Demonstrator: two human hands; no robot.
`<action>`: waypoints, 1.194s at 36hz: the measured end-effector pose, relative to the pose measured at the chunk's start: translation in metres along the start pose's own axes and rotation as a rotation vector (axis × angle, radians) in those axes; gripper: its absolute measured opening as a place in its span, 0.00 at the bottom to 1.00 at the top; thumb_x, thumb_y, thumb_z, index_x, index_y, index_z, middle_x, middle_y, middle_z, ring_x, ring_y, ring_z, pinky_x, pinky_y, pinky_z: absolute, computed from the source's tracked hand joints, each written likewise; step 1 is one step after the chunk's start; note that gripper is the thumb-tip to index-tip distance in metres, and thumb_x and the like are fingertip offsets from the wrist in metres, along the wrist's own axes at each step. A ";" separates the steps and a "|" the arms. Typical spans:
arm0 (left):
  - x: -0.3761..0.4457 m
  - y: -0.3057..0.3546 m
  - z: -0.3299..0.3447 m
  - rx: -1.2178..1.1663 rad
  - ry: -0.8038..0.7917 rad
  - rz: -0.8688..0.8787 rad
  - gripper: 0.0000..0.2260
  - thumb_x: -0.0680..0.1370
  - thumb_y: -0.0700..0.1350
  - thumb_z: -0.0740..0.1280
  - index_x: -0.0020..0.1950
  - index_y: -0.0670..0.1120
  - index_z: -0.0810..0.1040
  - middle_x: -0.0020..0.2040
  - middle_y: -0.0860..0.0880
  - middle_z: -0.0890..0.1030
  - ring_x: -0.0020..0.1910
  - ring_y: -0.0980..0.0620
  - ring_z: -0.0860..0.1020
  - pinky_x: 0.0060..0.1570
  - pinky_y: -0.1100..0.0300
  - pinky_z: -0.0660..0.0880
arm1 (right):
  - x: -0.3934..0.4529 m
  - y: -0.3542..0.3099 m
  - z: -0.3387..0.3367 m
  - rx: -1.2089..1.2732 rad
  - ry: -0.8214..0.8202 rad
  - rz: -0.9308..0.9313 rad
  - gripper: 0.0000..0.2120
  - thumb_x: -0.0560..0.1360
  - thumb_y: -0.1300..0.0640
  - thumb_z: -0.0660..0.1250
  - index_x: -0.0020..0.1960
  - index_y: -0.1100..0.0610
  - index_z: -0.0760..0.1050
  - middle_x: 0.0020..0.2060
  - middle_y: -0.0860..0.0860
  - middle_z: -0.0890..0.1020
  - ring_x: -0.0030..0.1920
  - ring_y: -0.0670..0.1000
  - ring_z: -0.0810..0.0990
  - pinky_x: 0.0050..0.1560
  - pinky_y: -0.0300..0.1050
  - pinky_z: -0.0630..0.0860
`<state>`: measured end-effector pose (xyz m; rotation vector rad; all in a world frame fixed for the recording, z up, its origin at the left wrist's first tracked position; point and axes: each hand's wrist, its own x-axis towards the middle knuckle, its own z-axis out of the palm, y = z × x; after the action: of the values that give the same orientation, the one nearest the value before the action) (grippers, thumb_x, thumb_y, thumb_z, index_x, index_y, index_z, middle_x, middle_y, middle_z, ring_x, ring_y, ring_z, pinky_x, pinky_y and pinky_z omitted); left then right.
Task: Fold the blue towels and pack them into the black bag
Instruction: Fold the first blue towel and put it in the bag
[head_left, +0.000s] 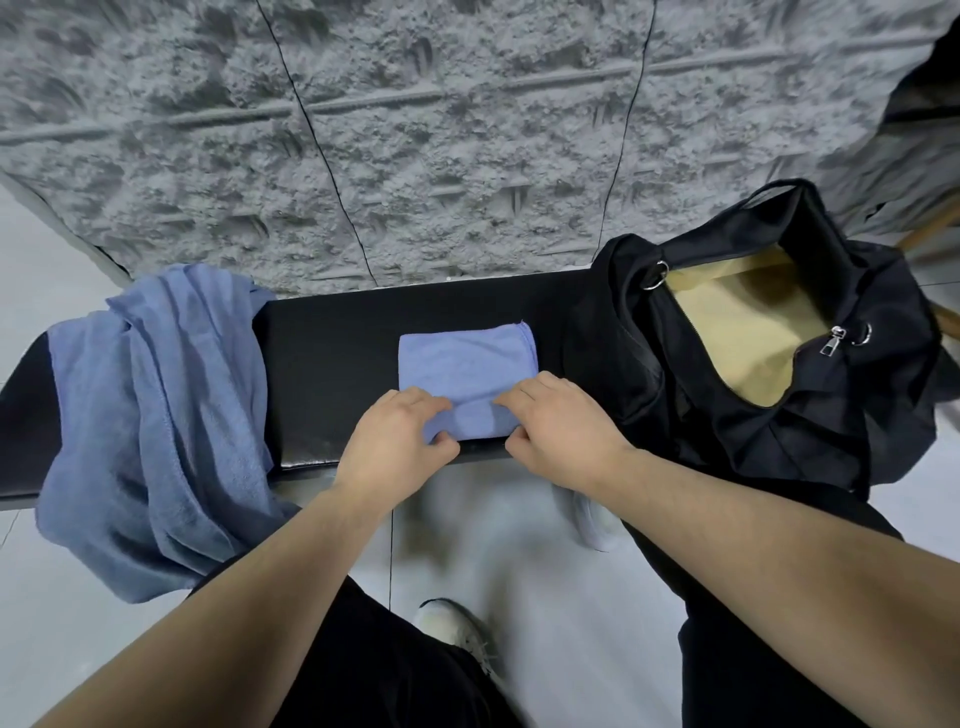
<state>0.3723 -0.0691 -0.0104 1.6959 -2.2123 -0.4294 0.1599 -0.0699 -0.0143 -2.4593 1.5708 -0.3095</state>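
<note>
- I'm pinching the folded towel (465, 371) at its near edge with left hand (395, 441) and right hand (558, 431), fingers curled, likely lifting it.
- It's lying mid-bench (332, 353), beside the open black bag (753, 332).
- Unfolded towels (156, 415) are waiting left.

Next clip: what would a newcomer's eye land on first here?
Probably the small folded light-blue towel at the middle of the black padded bench, its near edge pinched by the left hand and right hand. Then the crumpled blue towels draped over the bench's left end, and the open tan-lined black bag at the right.
</note>
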 end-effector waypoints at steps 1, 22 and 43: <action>0.000 0.000 0.000 -0.004 -0.005 -0.002 0.07 0.70 0.45 0.65 0.45 0.47 0.81 0.39 0.52 0.76 0.39 0.48 0.70 0.38 0.59 0.66 | 0.000 0.000 -0.001 0.004 -0.009 0.006 0.17 0.73 0.60 0.63 0.60 0.60 0.78 0.51 0.54 0.81 0.53 0.57 0.76 0.55 0.47 0.68; 0.005 -0.003 0.014 -0.012 0.033 -0.103 0.19 0.80 0.42 0.62 0.69 0.53 0.75 0.59 0.52 0.71 0.58 0.50 0.67 0.59 0.58 0.56 | 0.010 0.002 0.006 -0.105 0.010 0.102 0.20 0.76 0.54 0.55 0.64 0.53 0.77 0.54 0.49 0.73 0.55 0.55 0.69 0.55 0.51 0.62; 0.004 -0.009 0.013 0.098 0.106 0.047 0.16 0.65 0.35 0.72 0.50 0.47 0.79 0.51 0.54 0.80 0.51 0.47 0.77 0.51 0.55 0.67 | 0.005 0.007 0.012 -0.083 0.190 -0.078 0.17 0.61 0.67 0.69 0.49 0.57 0.78 0.44 0.50 0.79 0.44 0.56 0.76 0.43 0.50 0.74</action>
<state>0.3736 -0.0746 -0.0257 1.6698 -2.2247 -0.2179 0.1591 -0.0765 -0.0275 -2.6267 1.5914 -0.5149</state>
